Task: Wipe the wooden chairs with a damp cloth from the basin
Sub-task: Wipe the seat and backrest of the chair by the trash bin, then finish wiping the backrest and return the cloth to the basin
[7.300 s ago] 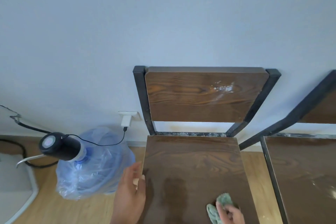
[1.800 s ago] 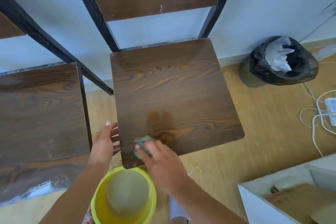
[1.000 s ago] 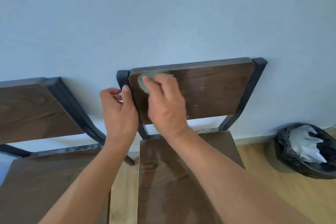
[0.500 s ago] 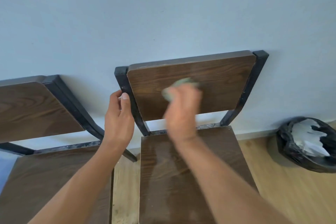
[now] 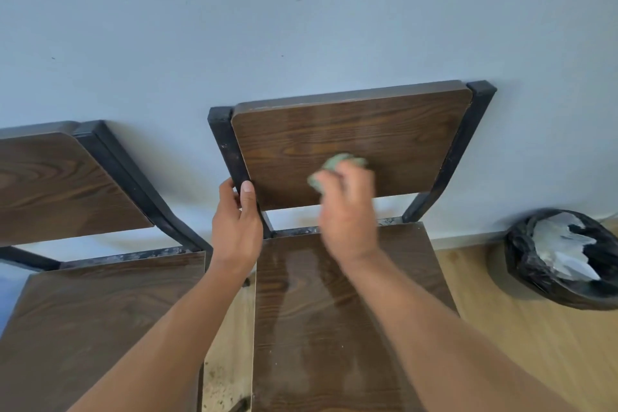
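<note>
Glistening chair backrest [image 5: 384, 140] — green cloth [image 5: 337, 165] pressed

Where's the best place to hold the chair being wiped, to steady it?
Grip the left black metal upright beside the backrest, coming from the chair's left side. It is a narrow bar that fingers can wrap, clear of the wiped wood. The left hand holds it there now, while the right hand presses the cloth.

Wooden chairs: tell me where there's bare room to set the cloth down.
The brown wooden seat of the left chair is bare. The wet seat of the middle chair is bare under the forearms. The light wood floor strip between that chair and the black rubbish bag is free. The backrest is crowded: left hand, right hand, green cloth.
</note>
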